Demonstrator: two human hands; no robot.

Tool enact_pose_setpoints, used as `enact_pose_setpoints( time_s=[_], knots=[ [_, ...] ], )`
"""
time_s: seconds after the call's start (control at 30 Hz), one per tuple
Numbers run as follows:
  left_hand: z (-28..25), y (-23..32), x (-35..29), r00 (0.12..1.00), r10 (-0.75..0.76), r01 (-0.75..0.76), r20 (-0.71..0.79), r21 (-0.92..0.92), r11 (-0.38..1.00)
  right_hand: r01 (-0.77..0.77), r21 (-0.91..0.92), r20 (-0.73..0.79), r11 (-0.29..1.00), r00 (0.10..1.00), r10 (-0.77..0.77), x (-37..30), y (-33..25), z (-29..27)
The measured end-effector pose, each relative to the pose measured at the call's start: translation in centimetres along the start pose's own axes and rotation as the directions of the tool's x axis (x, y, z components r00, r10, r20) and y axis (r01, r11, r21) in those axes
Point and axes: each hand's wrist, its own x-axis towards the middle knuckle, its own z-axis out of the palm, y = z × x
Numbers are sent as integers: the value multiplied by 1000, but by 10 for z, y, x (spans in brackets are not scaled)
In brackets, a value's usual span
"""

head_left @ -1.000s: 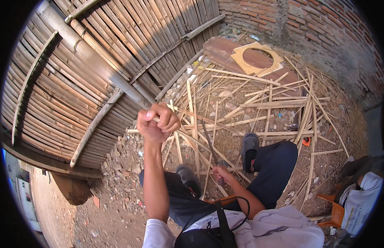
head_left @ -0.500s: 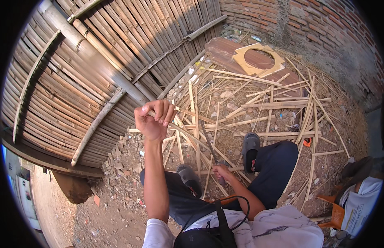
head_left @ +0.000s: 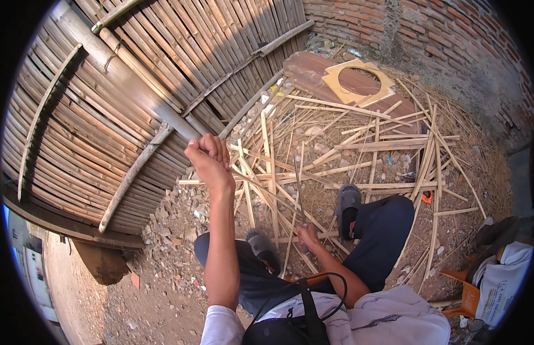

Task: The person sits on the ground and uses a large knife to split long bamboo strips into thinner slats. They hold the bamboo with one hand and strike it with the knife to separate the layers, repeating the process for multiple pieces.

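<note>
My left hand (head_left: 209, 156) is raised at the left beside the bamboo wall, its fingers closed around a thin bamboo strip (head_left: 260, 186). The strip slopes down from the fist toward the right, above the scattered pieces. Low between my knees, my right hand (head_left: 307, 236) grips the handle of a long, narrow-bladed knife (head_left: 300, 192). Its dark blade points away from me, nearly upright in the picture, and lies close to the strip's lower end. Whether blade and strip touch, I cannot tell.
Several pale split bamboo strips (head_left: 350, 169) lie crisscrossed on stony ground ahead. Behind them are a brown board (head_left: 307, 72) and a yellowish panel with a round hole (head_left: 331, 80). A bamboo wall (head_left: 77, 144) stands left, a brick wall (head_left: 451, 43) behind. A person (head_left: 506, 276) is at right.
My left hand has turned at the wrist and shifted slightly left and up with the strip. The knife in my right hand has swung to a more upright angle.
</note>
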Motion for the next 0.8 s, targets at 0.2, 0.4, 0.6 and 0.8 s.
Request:
enact_pose_setpoints(
  time_s=[0.2, 0.4, 0.6, 0.8],
  knots=[
    [6, -3, -13, 997, 75, -74, -8, 59, 995, -133, -36, 35, 990, 990, 134, -7, 4, -1],
    [15, -4, -18, 993, 116, -116, -15, 44, 992, -244, -84, -26, 966, 970, 243, 7, 43, -26],
    [8, -2, -21, 976, 190, -162, -105, 230, 959, 24, 10, 78, 1000, 997, -25, -8, -2, 14],
    [15, -5, -20, 971, 217, -194, -100, 203, 960, -346, 4, 35, 938, 938, 345, 1, 59, -38]
  ],
)
